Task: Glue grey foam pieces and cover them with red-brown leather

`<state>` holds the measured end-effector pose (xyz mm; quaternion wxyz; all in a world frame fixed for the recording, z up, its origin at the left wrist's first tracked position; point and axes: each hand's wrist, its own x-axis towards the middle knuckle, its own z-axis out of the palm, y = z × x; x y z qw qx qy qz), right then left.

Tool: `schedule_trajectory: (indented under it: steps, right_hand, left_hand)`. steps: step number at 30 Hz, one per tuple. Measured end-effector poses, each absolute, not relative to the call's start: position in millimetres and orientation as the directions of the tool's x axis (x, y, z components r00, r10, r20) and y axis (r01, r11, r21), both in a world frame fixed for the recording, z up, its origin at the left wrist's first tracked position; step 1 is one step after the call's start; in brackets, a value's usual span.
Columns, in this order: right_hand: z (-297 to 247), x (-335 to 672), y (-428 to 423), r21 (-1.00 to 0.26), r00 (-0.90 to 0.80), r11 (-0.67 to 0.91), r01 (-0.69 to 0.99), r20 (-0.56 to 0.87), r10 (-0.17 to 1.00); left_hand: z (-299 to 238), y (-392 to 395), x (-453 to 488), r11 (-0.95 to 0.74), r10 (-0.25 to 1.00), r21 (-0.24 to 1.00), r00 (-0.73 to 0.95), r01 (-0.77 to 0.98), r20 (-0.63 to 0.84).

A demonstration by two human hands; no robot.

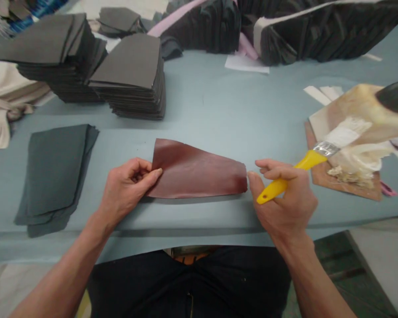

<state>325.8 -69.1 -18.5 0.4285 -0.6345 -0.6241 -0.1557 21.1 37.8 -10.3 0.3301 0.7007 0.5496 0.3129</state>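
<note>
A tapered piece of reddish-brown leather [195, 172] lies across the table in front of me, its wide end to the left. My left hand [131, 181] pinches that wide end between thumb and fingers. Close to the narrow right end is my right hand [287, 198], with a paintbrush [310, 160] gripped in its curled fingers. The brush has a yellow handle, a metal ferrule and whitish bristles pointing up and right. Thumb and index fingertip of this hand are spread, just short of the leather's edge.
Dark green pieces [55, 170] lie fanned at left. Behind them rise two tall stacks of dark pieces [132, 62]. Bundles of black pieces [305, 39] line the back. At right, a glue-stained container [351, 104] lies beside a brown board [361, 191] with dried residue.
</note>
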Motion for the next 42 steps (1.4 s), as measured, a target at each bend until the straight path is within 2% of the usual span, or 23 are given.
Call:
schedule_trajectory:
  steps: [4, 7, 18, 20, 22, 24, 25, 27, 30, 35, 42]
  right_hand:
    - [-13, 292, -72, -0.342, 0.002, 0.339, 0.876, 0.707, 0.708]
    - [-21, 272, -71, -0.370, -0.063, 0.424, 0.827, 0.688, 0.723]
    - [-38, 260, -74, -0.347, -0.107, 0.430, 0.833, 0.662, 0.742]
    - [-37, 259, -74, -0.338, -0.113, 0.430, 0.837, 0.663, 0.740]
    - [-35, 259, -74, -0.330, -0.118, 0.431, 0.839, 0.665, 0.738]
    - [-34, 259, -74, -0.315, -0.126, 0.429, 0.847, 0.664, 0.737]
    - [-34, 259, -74, -0.306, -0.131, 0.427, 0.851, 0.664, 0.737]
    - [-34, 259, -73, -0.291, -0.135, 0.421, 0.859, 0.665, 0.734]
    - [-35, 259, -74, -0.277, -0.139, 0.422, 0.863, 0.674, 0.726]
    - [-35, 260, -74, -0.285, -0.146, 0.431, 0.856, 0.666, 0.732]
    - [-31, 261, -73, -0.256, -0.175, 0.435, 0.863, 0.656, 0.734]
  left_hand:
    - [-12, 37, 20, -0.167, 0.976, 0.816, 0.209, 0.554, 0.058]
    - [-13, 37, 20, -0.155, 0.975, 0.829, 0.218, 0.537, 0.042]
    - [-19, 39, 16, -0.176, 0.972, 0.847, 0.222, 0.502, 0.071]
    - [-15, 36, 14, -0.222, 0.974, 0.790, 0.174, 0.572, 0.148]
    - [-6, 29, 13, -0.354, 0.932, 0.657, 0.196, 0.666, 0.303]
    - [4, 18, 14, -0.549, 0.830, 0.493, 0.376, 0.674, 0.411]
    - [8, 13, 16, -0.650, 0.758, 0.428, 0.501, 0.628, 0.417]
    - [13, 3, 23, -0.798, 0.599, 0.341, 0.720, 0.497, 0.351]
    - [9, -2, 35, -0.858, 0.484, 0.289, 0.856, 0.424, 0.182]
    - [5, 11, 46, -0.845, 0.485, 0.236, 0.874, 0.480, -0.042]
    - [7, 44, 51, -0.807, 0.564, 0.154, 0.822, 0.570, -0.085]
